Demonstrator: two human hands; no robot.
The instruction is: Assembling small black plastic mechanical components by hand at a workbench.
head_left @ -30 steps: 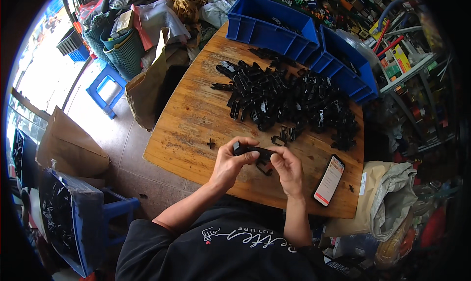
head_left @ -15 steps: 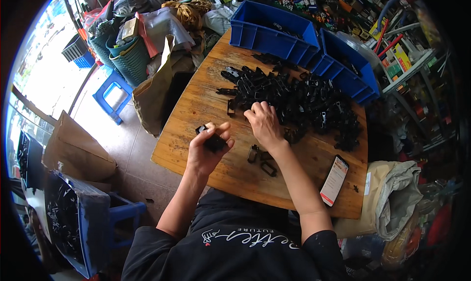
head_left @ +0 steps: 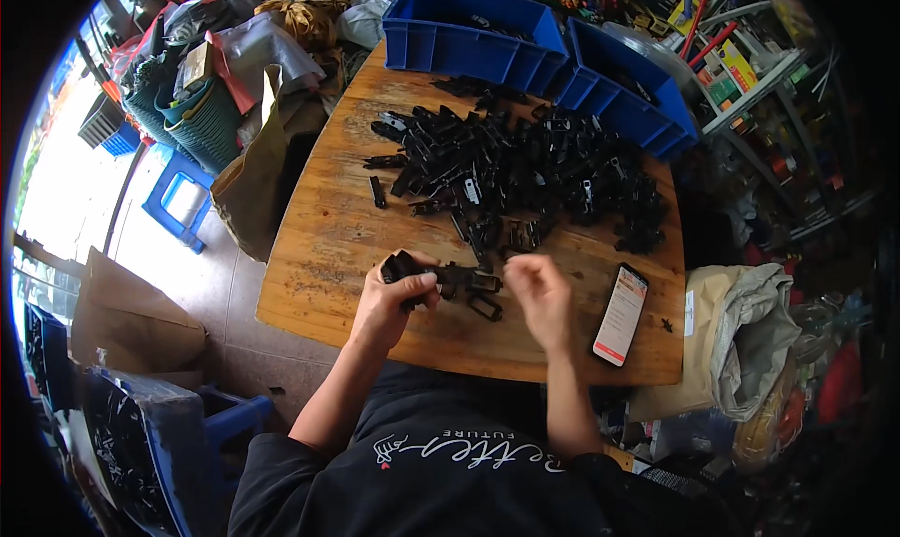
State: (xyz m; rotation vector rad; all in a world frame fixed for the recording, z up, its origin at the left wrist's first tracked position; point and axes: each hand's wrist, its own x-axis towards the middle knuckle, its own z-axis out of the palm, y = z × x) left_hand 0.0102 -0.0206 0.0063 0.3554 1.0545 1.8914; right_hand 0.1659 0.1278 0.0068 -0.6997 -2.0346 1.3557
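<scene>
My left hand (head_left: 394,298) is closed around a black plastic part (head_left: 401,265), thumb pressed on top, above the near part of the wooden table (head_left: 319,293). To its right, beyond the fingers, lie black frame-shaped pieces (head_left: 485,306); whether one of them touches the hand is hard to tell. My right hand (head_left: 542,298) is just right of these pieces with its fingers curled together. Its fingertips are slightly blurred, and what they hold, if anything, is hidden. Farther off spreads a big pile of black plastic parts (head_left: 525,162), with one short piece (head_left: 377,192) apart at its left.
Two blue bins (head_left: 469,54) (head_left: 628,106) stand behind the pile. A phone (head_left: 621,314) with a lit screen lies at the right. Open sacks (head_left: 741,340) stand off the right edge, a cardboard piece (head_left: 253,181) off the left. A blue stool (head_left: 178,200) is farther left.
My right hand has drawn back from the pile toward me. My left hand still grips its black part, now turned and beside the frame-shaped pieces. The whole view has shifted a little.
</scene>
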